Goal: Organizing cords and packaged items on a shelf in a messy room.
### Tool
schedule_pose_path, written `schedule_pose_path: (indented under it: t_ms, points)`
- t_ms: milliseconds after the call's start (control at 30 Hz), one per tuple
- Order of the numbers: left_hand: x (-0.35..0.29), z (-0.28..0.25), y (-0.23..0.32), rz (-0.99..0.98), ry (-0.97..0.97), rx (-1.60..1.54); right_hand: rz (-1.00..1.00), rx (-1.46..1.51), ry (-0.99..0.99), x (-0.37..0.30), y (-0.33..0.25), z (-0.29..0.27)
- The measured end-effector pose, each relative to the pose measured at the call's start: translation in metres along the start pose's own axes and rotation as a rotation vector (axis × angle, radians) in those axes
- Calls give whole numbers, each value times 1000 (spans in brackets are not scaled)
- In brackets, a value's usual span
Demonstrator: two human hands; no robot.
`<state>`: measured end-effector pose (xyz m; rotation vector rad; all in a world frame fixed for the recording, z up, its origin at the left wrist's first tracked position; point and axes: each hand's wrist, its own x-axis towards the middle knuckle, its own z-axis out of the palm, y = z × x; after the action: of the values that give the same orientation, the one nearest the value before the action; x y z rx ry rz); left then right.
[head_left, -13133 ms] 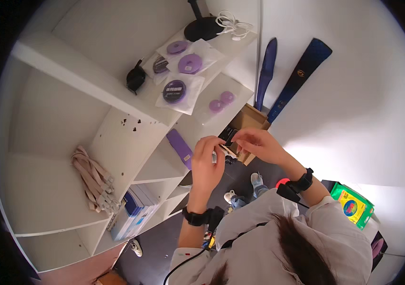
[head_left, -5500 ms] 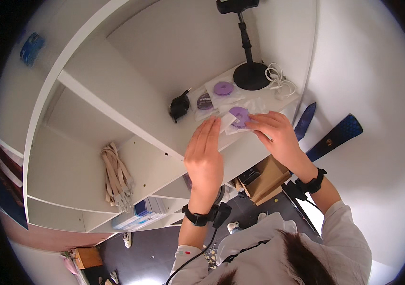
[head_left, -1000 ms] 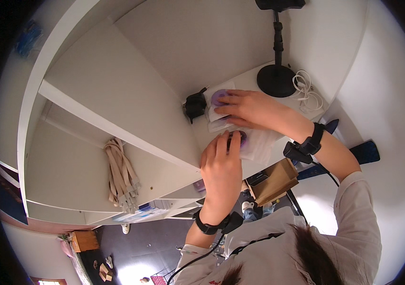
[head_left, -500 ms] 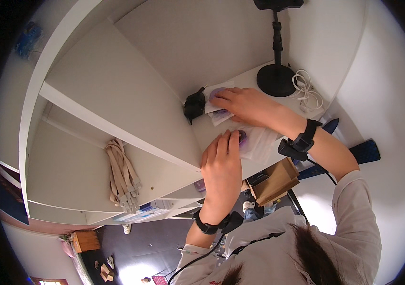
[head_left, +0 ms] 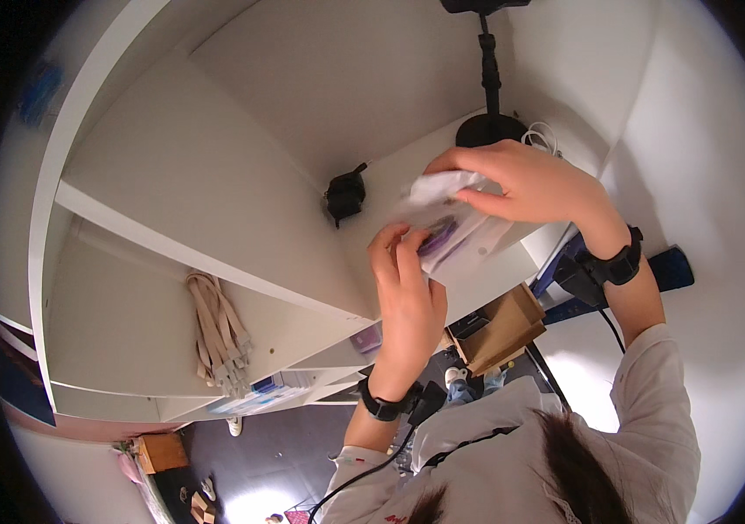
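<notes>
In the cubby in front of me, both hands are raised over the shelf board [head_left: 372, 244]. My right hand [head_left: 538, 185] pinches a translucent white plastic bag [head_left: 446, 185], part of it smeared by motion. Just below, my left hand [head_left: 409, 301] has its fingers curled at the near side of a clear bag with something purple [head_left: 439, 242] in it. The two bags overlap, and I cannot tell where one ends. The purple content is too blurred to name.
A black power adapter [head_left: 344, 194] lies left at the back wall. Right of it stand a black round-based stand [head_left: 487, 131] and a coiled white cable [head_left: 543, 135]. Beige lanyards [head_left: 215, 332] hang in the left cubby. An open cardboard box [head_left: 501, 330] sits below on the right.
My right hand has lifted the bagged items off the shelf beside the adapter and drawn them right and nearer. They now meet the bag at my left hand. The view has shifted slightly.
</notes>
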<state>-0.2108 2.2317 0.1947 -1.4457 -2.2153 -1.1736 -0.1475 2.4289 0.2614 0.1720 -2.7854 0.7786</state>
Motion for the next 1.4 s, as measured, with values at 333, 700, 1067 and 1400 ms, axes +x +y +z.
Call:
schedule_pose_path:
  t_ms: [333, 700, 1067, 1400]
  points:
    - [13, 16, 2, -303, 171, -388, -81, 189, 11, 14, 2, -13]
    - [17, 22, -13, -197, 68, -159, -67, 408, -114, 25, 26, 2]
    - [22, 35, -14, -285, 40, -691, -29, 1051, 335, -2, 25, 66]
    - [25, 44, -16, -388, 138, -930, 65, 1001, 367, -2, 18, 86]
